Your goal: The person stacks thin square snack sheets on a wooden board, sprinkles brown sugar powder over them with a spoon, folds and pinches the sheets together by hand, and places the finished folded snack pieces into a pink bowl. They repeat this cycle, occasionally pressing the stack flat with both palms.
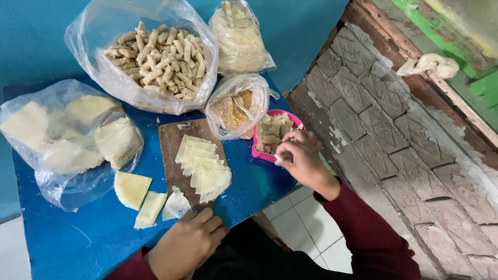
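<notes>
The right hand pinches, it seems, a small pale filling piece beside the pink plastic tray; the crumbly piece could drop. The left hand rests flat, fingers together.

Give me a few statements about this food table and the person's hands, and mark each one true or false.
1. The right hand reaches to the pink container of filling pieces. True.
2. The left hand holds a knife. False: it rests at the near edge of the blue table, holding nothing visible.
3. A stack of pale wrapper sheets lies on the wooden board. True.
4. The big clear bag at the back holds whole eggs. False: it holds finished rolls, short and tan.
5. A spoon sits in the small bag of crumbs. True.
</notes>
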